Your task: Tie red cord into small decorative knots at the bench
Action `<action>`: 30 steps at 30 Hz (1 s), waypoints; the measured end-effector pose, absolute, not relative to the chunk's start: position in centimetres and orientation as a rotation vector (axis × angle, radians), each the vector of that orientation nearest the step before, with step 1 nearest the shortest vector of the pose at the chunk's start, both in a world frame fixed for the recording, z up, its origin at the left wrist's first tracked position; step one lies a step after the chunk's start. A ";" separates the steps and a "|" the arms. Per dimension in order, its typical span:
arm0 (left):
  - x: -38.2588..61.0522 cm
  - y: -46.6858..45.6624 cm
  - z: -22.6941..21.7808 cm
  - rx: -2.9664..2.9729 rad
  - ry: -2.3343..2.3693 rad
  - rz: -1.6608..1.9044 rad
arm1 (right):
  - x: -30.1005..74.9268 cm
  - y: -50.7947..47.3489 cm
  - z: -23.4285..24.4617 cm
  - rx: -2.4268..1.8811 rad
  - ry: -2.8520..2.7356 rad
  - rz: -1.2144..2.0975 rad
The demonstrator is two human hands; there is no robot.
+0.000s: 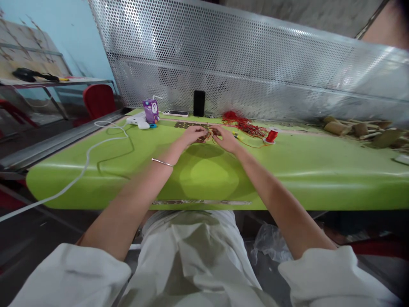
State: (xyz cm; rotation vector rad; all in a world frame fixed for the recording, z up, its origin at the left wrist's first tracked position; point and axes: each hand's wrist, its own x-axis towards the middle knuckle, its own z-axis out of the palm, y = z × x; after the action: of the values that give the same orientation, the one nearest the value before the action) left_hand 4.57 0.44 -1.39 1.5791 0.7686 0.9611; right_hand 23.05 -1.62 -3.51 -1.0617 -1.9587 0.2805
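Note:
Over the green table (153, 149), my left hand (194, 134) and my right hand (225, 139) meet with fingers curled inward. Between the fingertips is a small brownish piece with a pale, thin cord (209, 135); it is too small and too covered to name. Both hands appear closed on it. A red thread spool (272, 136) stands to the right of my right hand, with a thin yellowish cord running from it toward the hands. Behind my hands lies a row of small dark, round pieces (185, 125). A tangle of red cords (247, 123) spreads behind my right hand.
At the back left stand a purple box (151, 111) and a white hand tool (138, 120) with a trailing white cable (87, 160). A black phone (199, 103) leans on the perforated metal panel (243, 55), near a power strip (175, 113). Wooden pieces (361, 128) are heaped at right.

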 end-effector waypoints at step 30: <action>4.7 0.1 -1.1 1.483 0.676 0.952 | 22.3 -2.8 -2.3 -1.221 -1.836 0.126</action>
State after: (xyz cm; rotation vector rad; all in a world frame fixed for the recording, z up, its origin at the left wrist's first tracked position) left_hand 4.66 0.08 -1.11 1.4825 0.6762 0.9516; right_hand 22.30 -2.79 -2.34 -1.2206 -1.8357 0.1257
